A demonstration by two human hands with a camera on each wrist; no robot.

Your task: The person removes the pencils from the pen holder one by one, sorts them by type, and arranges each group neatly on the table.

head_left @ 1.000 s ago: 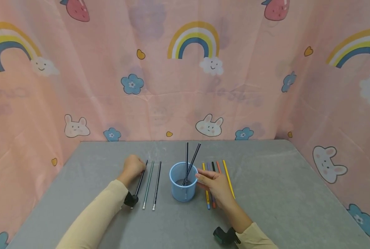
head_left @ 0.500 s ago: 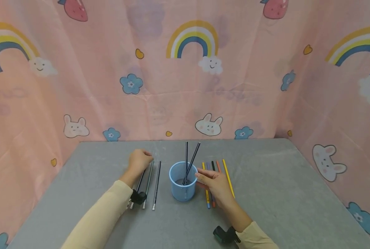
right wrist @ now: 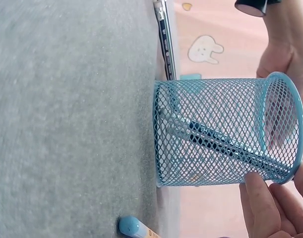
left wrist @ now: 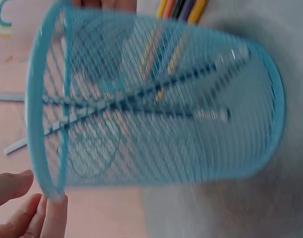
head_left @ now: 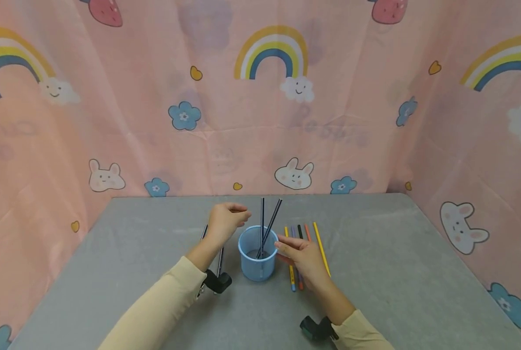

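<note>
A light blue mesh pencil cup [head_left: 258, 270] stands upright on the grey table, with two dark striped pencils [head_left: 262, 214] leaning inside. My right hand [head_left: 306, 262] holds the cup from its right side, thumb at the rim and fingers [right wrist: 263, 203] against the mesh. Just off the rim's upper left, my left hand [head_left: 226, 223] is raised with thumb and fingertips apart; nothing shows between them in the left wrist view. Beneath the left forearm, striped pencils [head_left: 220, 261] lie on the table, partly hidden by the hand and wrist camera.
Right of the cup lies a row of several coloured pencils [head_left: 320, 248], partly covered by the right hand. A pink patterned cloth [head_left: 352, 116] rises behind and beside the grey table [head_left: 400, 272]. Each wrist carries a small black camera [head_left: 316, 329].
My left hand has moved right, from the leftmost striped pencil past the green one's tip to the cup's rim. My right hand and the cup have stayed in place.
</note>
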